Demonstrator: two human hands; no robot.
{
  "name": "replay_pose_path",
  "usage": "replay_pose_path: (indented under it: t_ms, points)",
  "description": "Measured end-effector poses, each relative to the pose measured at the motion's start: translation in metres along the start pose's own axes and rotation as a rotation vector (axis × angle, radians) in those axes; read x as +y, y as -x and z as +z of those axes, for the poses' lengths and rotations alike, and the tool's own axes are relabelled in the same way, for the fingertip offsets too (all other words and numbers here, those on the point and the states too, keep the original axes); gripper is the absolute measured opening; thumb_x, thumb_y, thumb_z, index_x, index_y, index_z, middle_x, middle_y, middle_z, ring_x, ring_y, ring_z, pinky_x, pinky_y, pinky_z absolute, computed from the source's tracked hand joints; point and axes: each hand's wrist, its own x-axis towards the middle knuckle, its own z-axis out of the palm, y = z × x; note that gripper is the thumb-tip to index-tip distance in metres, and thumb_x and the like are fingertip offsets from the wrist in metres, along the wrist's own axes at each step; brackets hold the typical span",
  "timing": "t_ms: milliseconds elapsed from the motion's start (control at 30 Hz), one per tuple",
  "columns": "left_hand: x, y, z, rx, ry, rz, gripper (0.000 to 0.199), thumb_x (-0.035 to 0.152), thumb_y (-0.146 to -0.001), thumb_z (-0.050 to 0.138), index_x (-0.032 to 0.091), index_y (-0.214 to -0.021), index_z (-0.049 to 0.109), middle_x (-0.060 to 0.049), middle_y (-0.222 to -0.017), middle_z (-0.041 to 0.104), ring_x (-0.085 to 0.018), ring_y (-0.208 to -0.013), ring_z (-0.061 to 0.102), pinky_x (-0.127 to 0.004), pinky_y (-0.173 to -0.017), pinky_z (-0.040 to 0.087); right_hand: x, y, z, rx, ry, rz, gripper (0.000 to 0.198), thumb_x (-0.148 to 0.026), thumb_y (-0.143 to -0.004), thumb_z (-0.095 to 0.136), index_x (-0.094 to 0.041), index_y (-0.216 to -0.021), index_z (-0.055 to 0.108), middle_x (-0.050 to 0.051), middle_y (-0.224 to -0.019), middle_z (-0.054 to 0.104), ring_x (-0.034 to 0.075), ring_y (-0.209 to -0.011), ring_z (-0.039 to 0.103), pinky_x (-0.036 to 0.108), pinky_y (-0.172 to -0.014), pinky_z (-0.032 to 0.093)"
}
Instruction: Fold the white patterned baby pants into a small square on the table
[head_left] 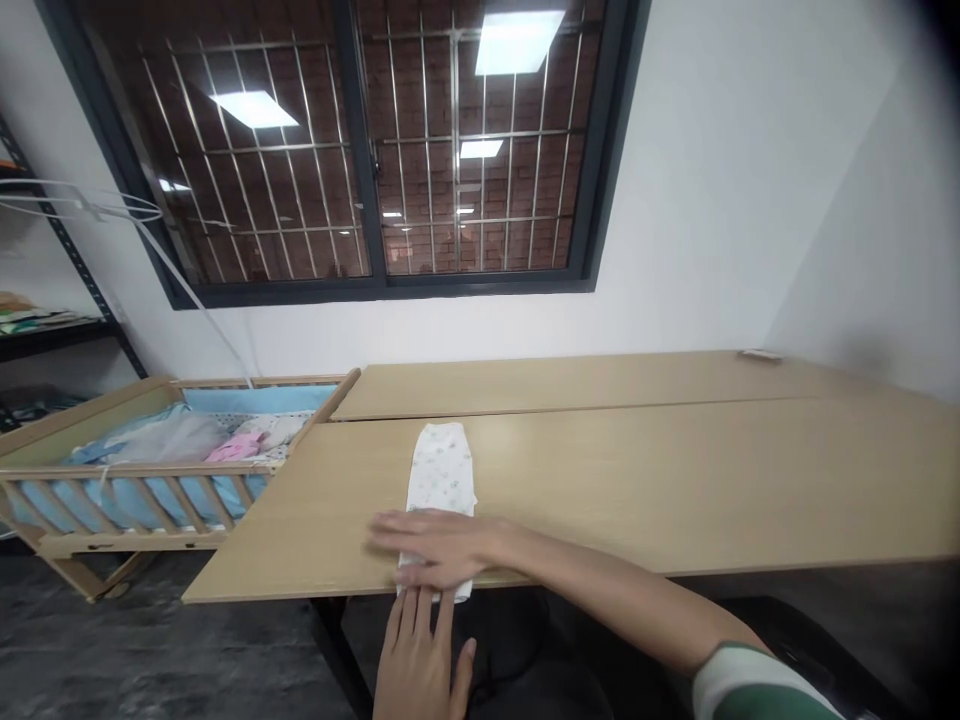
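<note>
A folded white cloth [442, 468] with a small faint print, perhaps a baby garment, lies lengthwise on the light wooden table [600, 480]. Its near end hangs slightly past the front edge. My right hand [442, 545] reaches across from the right and lies flat over the lower part of the cloth, fingers pointing left and a little blurred. Below it, my left hand [420, 655] is open, its fingers stretched forward to the cloth's near end. The right hand partly covers the cloth there, so exactly what the left fingertips touch is hidden.
Left of the table stands a wooden crib [142, 545] with blue lining, holding a pink cloth [236, 447] and other fabrics. A white hanger stand [195, 295] rises over it. A small flat object [760, 355] lies at the table's back right. A chair [817, 640] is at lower right.
</note>
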Motion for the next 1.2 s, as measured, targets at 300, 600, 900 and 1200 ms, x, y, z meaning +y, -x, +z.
replay_pose_path:
  t_ms: [300,600,900,1200]
  points:
    - [0.005,0.004,0.0,-0.08,-0.025,-0.058,0.068,0.029,-0.085,0.059,0.021,-0.15,0.042,-0.014,-0.147,0.05,-0.032,-0.132,0.049,-0.041,-0.102,0.042,0.061,0.02,0.009,-0.035,0.056,0.186,0.064,-0.06,-0.101,0.035,-0.033,-0.158,0.023,0.001,-0.165,0.013,0.022,-0.153,0.009,0.044,-0.124,0.004]
    - [0.006,0.003,0.0,-0.103,0.012,-0.06,0.071,0.023,-0.086,0.059,0.019,-0.153,0.036,-0.015,-0.153,0.042,-0.033,-0.136,0.045,-0.041,-0.104,0.045,0.154,-0.007,-0.02,0.073,0.118,0.422,0.067,-0.063,-0.098,0.041,-0.031,-0.156,0.031,0.002,-0.164,0.019,0.024,-0.153,0.013,0.043,-0.124,0.008]
    - [0.011,0.001,0.002,-0.119,0.052,-0.12,0.068,0.021,-0.09,0.055,0.02,-0.154,0.034,-0.014,-0.154,0.041,-0.033,-0.138,0.043,-0.043,-0.104,0.047,0.214,-0.017,-0.04,0.142,0.155,0.5,0.065,-0.057,-0.101,0.037,-0.025,-0.156,0.031,0.003,-0.164,0.018,0.023,-0.153,0.013,0.04,-0.125,0.009]
    - [0.027,-0.033,0.002,-0.134,0.176,-0.186,0.057,0.033,-0.097,0.052,0.022,-0.151,0.04,-0.012,-0.156,0.039,-0.031,-0.14,0.04,-0.045,-0.109,0.044,0.239,-0.004,-0.052,0.19,0.176,0.512,0.059,-0.049,-0.099,0.046,-0.026,-0.153,0.04,0.001,-0.162,0.027,0.024,-0.15,0.023,0.039,-0.124,0.016]
